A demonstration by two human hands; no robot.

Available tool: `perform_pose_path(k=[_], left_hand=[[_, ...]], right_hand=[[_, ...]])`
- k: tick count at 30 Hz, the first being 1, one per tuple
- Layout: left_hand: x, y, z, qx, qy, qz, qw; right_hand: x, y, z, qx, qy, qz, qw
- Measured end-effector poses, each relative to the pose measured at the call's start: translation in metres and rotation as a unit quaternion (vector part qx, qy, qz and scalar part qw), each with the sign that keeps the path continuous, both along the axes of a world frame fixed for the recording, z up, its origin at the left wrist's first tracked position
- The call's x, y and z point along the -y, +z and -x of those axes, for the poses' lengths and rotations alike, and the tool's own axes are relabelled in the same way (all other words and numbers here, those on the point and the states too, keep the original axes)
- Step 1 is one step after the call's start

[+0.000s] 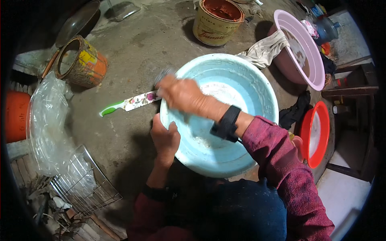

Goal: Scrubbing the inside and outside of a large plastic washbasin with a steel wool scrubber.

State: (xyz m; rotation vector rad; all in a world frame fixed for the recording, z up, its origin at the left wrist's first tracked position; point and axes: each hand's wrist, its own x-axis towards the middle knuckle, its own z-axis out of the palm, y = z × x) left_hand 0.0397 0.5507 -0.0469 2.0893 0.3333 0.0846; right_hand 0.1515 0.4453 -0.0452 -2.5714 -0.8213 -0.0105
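A large light-blue plastic basin (262,90) stands before me, its inside pale and wet-looking. My left hand (166,138) grips the basin's near-left rim, thumb towards the inside. Blurred by motion, my right hand (181,93) is at the upper-left rim, closed on a wire scrubber (164,75) that shows beyond its fingers. On the floor to the left lies a knife with a green handle (112,108) and a flower-patterned blade (140,101); the blade's far end is hidden by the basin and my right hand.
A tub of reddish paste (215,30) stands beyond the basin. A pink basin (319,69) with a cloth (265,51) over its rim and a red basin (325,135) are at right. At left are a stained bucket (90,66), plastic sheeting (49,120) and a wire rack (90,186).
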Motion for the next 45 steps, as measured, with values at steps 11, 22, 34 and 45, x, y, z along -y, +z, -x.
perform_pose_path(k=[11,22,34,45], left_hand=[[0.003,0.008,-0.013,0.025,-0.03,0.025,0.999],[-0.028,-0.016,-0.062,0.073,-0.155,0.05,0.984],[0.0,-0.007,0.01,-0.02,-0.009,0.032,0.999],[-0.001,0.023,-0.004,-0.061,-0.027,0.04,0.997]], right_hand=[[0.14,-0.002,-0.055,0.018,-0.317,-0.001,0.948],[0.019,0.003,-0.033,0.015,0.028,-0.066,0.997],[0.036,-0.004,-0.034,-0.024,-0.095,-0.096,0.991],[0.094,0.018,-0.069,0.013,-0.208,0.047,0.977]])
